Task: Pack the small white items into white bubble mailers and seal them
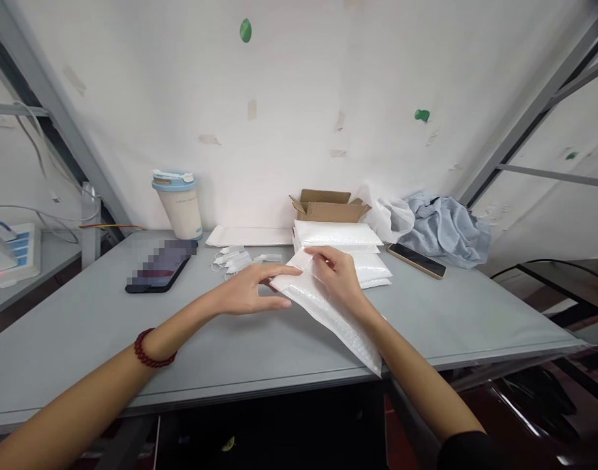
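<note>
A white bubble mailer (323, 301) hangs slantwise over the front part of the grey table, its lower corner near the table's edge. My right hand (334, 274) is closed on its upper part, fingers bent over the top. At the mailer's upper left corner is my left hand (260, 288), fingers stretched out and thumb apart, with nothing gripped between them. Behind my right hand lies a stack of white mailers (335, 234). Several small white tags with strings (235, 260) lie behind my left hand.
The grey table (220, 356) also bears a cup (181, 205), a dark phone (162, 266), a flat white packet (250, 236), an open cardboard box (331, 207), a plastic bag (390, 215), a blue-grey cloth (448, 228) and a second phone (416, 260). A power strip (15, 254) sits far left.
</note>
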Tool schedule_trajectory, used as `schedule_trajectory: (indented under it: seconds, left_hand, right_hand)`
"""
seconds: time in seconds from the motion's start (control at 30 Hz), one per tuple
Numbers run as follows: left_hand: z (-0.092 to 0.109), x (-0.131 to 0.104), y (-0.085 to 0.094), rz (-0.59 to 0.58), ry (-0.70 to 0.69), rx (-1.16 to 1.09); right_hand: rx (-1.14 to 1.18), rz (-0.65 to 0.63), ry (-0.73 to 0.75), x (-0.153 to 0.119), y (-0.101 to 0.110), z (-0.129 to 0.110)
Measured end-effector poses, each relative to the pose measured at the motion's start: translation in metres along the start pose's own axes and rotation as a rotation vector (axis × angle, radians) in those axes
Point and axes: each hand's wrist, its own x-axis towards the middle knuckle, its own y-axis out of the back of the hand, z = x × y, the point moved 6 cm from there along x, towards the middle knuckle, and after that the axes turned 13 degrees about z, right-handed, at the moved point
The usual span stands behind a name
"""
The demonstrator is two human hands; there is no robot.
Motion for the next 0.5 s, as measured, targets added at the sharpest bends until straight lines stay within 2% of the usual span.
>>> schedule_trajectory:
  seconds: [0.1, 0.17, 0.33, 0.5]
  left_hand:
    - [0.0, 0.001, 0.001, -0.063, -0.015, 0.01]
    - [-0.003, 0.002, 0.0, -0.052, 0.0, -0.013]
    - [-0.013, 0.006, -0.003, 0.09, 0.047, -0.077]
    - [-0.009, 0.006, 0.002, 0.23, -0.05, -0.021]
  right_hand:
    - [-0.014, 0.002, 0.009, 0.002, 0.002, 0.0]
    - [-0.026, -0.027, 0.015, 0.002, 0.002, -0.001]
    - [0.02, -0.236, -0.01, -0.003, -0.007, -0.006]
    - [0.039, -0.43, 0.038, -0.009, -0.013, -0.016]
